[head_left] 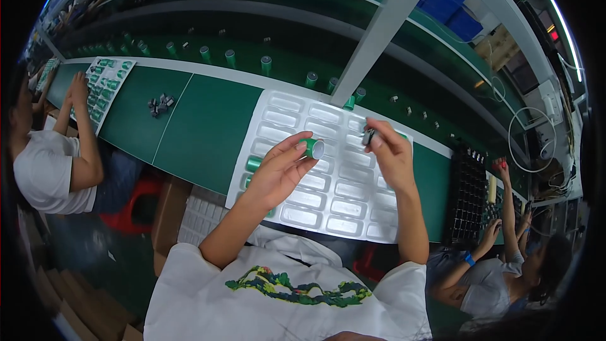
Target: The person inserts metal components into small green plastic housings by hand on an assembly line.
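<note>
Over a white moulded tray (336,191), my left hand (279,175) pinches a green cylinder (310,148) by its side. The cylinder's round greyish end faces right. To its right, my right hand (394,158) holds a small dark block (368,136) with a light part between thumb and fingers; its exact kind is too small to make out. The two held things are apart. Several green cylinders lie in the tray's left compartments, such as one green cylinder (254,163) beside my left forearm. Many other compartments hold nothing.
Behind the tray runs a dark green belt (189,41) with upright green cylinders and small parts. A metal post (385,25) rises at its edge. Small dark blocks (161,105) lie left. A black rack (464,196) stands right. Co-workers (47,161) sit at both sides.
</note>
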The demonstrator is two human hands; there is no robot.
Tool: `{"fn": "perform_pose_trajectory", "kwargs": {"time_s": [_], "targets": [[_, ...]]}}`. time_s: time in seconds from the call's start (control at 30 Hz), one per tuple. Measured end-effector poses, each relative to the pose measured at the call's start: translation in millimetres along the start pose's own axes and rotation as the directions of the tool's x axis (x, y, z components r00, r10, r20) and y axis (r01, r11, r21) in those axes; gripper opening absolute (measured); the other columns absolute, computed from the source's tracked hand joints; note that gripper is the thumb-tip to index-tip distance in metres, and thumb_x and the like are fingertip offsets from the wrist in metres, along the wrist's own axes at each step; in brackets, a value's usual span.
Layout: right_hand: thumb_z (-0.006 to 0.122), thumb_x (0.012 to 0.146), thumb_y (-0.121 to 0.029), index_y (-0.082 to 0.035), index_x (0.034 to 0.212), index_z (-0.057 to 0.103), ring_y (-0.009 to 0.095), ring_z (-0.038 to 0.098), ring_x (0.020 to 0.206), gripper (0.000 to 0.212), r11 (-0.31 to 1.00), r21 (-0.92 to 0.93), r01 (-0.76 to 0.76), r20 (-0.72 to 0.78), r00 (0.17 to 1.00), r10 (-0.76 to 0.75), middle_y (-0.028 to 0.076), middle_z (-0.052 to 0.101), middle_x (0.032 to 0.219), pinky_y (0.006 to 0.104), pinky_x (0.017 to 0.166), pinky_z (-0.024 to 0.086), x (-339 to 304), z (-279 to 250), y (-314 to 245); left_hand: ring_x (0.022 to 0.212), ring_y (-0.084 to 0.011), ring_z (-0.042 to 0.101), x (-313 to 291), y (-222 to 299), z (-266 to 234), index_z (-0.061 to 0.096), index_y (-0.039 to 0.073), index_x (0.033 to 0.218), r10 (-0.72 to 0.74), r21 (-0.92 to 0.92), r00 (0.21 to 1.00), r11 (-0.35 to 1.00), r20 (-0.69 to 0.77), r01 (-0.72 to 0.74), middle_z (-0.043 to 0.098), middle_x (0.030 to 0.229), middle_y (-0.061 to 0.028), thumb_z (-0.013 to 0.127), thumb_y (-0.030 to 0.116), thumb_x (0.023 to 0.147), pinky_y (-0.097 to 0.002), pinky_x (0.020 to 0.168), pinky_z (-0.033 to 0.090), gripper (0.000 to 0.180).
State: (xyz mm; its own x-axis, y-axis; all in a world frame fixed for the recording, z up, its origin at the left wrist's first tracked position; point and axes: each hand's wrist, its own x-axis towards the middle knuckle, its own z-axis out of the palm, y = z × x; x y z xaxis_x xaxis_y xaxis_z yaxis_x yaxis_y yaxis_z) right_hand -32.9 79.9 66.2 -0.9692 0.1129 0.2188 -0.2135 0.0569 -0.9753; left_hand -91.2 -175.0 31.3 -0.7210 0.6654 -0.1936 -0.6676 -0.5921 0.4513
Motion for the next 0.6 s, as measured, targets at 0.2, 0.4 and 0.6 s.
{"fn": "perform_pose_trajectory", "kwargs": {"time_s": [0.2, 0.4, 0.6], "targets": [[0.066, 0.089, 0.006, 0.002, 0.119, 0.065, 0.013, 0.062, 0.099, 0.031, 0.995, -0.018, 0.102, 0.033, 0.994, -0.102, 0.009, 0.061, 0.115, 0.0259, 0.081, 0.054, -27, 42, -22, 0.114, -0.0284, 0.062, -5, -3, 7, 0.047, -0.002, 0.138, -0.013, 0.013, 0.999, 1.000, 0.042, 0.012, 0.059, 0.125, -0.0170, 0.054, 0.009, 0.101, -0.0377, 0.104, 0.051, 0.039], [0.056, 0.103, -0.020, 0.002, 0.124, 0.062, 0.013, 0.061, 0.070, 0.031, 0.891, 0.404, -0.209, 0.041, 0.977, 0.211, 0.013, 0.068, 0.092, 0.0242, 0.061, 0.050, -31, 56, -18, 0.110, -0.0251, 0.064, -12, -9, 8, 0.052, -0.001, 0.134, 0.117, 0.185, 0.988, 0.974, 0.105, -0.135, 0.062, 0.124, -0.0153, 0.057, 0.005, 0.098, -0.0340, 0.098, 0.053, 0.036], [0.059, 0.101, -0.019, 0.001, 0.128, 0.060, 0.012, 0.056, 0.061, 0.034, 0.808, 0.515, -0.288, 0.111, 0.956, 0.270, 0.013, 0.067, 0.091, 0.0204, 0.052, 0.045, -29, 56, -17, 0.109, -0.0172, 0.062, -15, -7, 5, 0.051, -0.001, 0.137, 0.069, 0.228, 0.977, 0.967, 0.201, -0.115, 0.063, 0.121, -0.0127, 0.057, 0.009, 0.100, -0.0300, 0.093, 0.049, 0.039]]}}
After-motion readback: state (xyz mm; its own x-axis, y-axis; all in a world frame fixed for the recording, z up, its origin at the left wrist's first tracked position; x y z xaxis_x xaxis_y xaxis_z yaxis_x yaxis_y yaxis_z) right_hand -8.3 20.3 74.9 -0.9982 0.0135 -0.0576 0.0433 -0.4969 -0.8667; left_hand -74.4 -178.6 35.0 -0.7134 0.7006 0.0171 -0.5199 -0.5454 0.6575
